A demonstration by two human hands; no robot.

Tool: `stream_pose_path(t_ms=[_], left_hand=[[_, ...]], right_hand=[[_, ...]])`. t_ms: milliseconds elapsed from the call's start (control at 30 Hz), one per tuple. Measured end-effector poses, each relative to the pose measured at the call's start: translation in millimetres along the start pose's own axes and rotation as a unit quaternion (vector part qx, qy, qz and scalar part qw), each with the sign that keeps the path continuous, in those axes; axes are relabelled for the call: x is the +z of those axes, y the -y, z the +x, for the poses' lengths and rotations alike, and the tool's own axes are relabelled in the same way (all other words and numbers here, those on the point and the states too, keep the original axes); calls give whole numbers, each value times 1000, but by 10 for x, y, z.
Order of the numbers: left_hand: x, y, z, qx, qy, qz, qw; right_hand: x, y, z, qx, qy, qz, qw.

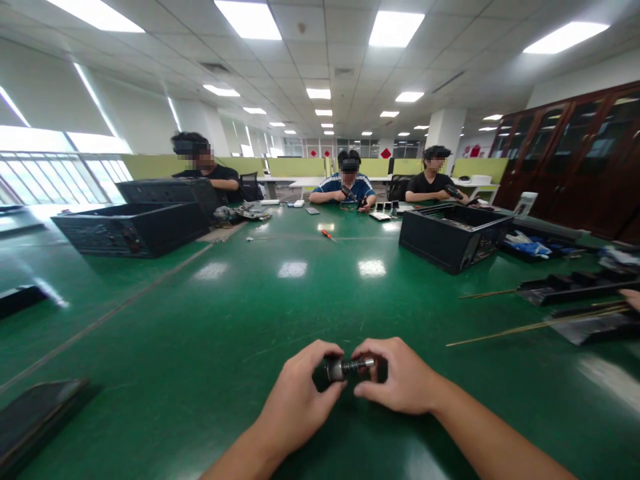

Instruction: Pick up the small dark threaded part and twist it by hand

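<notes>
In front of me, low over the green table, is a small cylindrical metal part (pixel 337 370) with a dark, wide body on the left. A ribbed, spring-like shaft runs to the right and ends in a silver tip. My left hand (pixel 303 383) is closed around the wide body, thumb below and fingers above. My right hand (pixel 397 377) curls around the silver-tipped end, its thumb and forefinger apart on either side. Something dark shows in the right palm, too shaded to make out.
The green table (pixel 210 320) spreads ahead, with an orange screwdriver (pixel 327 235) on it. Black computer cases stand at left (pixel 135 227) and right (pixel 450 237). Thin brass-coloured rods (pixel 500 334) jut in from the right, near another person's hand (pixel 631 298). Three people sit across.
</notes>
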State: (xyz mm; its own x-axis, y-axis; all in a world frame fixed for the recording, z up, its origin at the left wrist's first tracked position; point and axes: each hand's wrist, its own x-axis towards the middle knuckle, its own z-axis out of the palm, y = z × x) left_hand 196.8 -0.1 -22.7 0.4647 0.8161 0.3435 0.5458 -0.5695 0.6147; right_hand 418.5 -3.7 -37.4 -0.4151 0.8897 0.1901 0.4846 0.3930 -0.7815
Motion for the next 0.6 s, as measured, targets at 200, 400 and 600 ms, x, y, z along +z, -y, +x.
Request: stream_pose_path(t_ms=[200,400,600], left_hand=[[28,-2,3,10,9,-20,1000],[65,43,-4,31,-7,-50,998],[75,57,-9,41,-21,-57,997]], right_hand=[[-15,6,-22,-29,-21,-41,999],[-7,18,-39,-56,-32,-85,994],[1,20,-51,-72,-41,-100,992]])
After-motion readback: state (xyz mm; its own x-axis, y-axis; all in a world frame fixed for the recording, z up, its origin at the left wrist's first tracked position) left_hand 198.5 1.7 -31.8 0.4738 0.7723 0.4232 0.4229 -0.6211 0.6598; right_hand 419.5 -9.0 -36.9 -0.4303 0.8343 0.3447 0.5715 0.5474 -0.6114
